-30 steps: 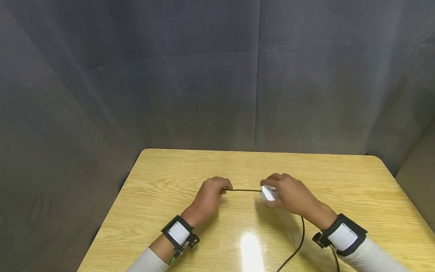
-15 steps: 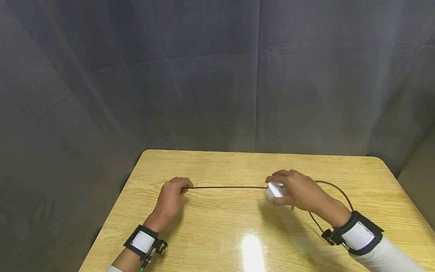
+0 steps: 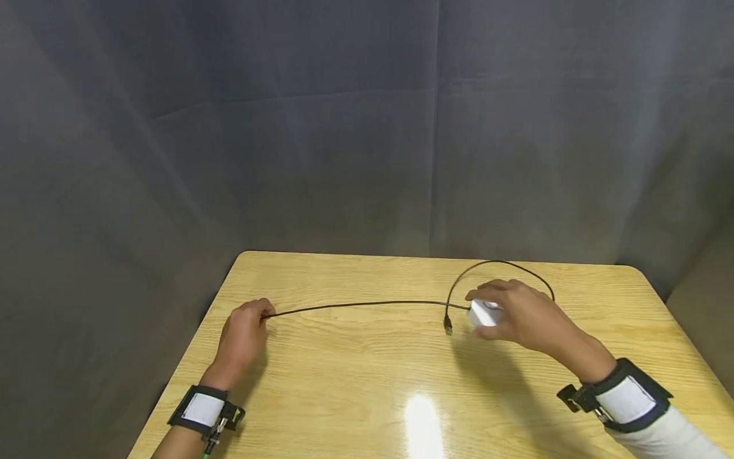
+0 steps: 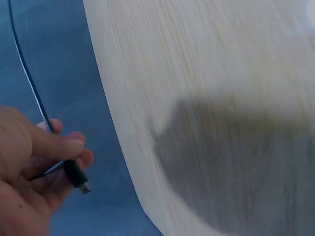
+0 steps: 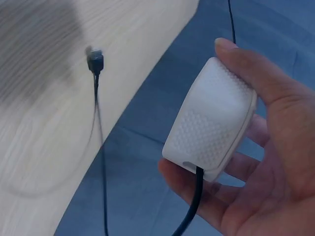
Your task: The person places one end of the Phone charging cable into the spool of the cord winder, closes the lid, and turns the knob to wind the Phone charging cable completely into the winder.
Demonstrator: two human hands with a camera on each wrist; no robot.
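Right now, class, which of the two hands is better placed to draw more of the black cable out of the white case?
Probably the left hand: it pinches the cable's plug end and has free table beside it. The right hand only grips the white case.

Light comes from above and makes a bright white shine on the counter (image 3: 424, 414) near the front edge. The grey curtain (image 3: 344, 127) behind looks dim. Soft dark shadows lie under each hand. The head view is sharp (its edges bend a little). Both wrist views are blurry, with smeared wood lines and a big grey shadow.
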